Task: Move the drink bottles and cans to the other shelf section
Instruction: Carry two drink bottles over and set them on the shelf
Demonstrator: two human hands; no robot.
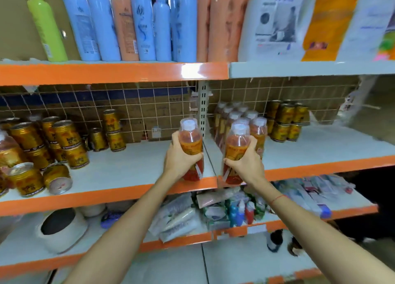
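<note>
At the middle shelf edge, both hands grip a drink: left hand (pixel 178 157) w/ one bottle (pixel 190 144), right hand (pixel 248 158) w/ another bottle (pixel 236 144). Best set each upright beside the bottle group (pixel 239 118), no bumping.

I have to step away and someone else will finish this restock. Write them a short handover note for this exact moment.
Left hand: grips an orange drink bottle over the front edge of the middle shelf, beside the divider post.
Right hand: grips a second bottle just right of the divider.
Done, judging by the layout: a cluster of bottles and a stack of gold cans stand in the right section.
Left: many gold cans, some lying on their sides, and at least one bottle remain in the left section.
</note>
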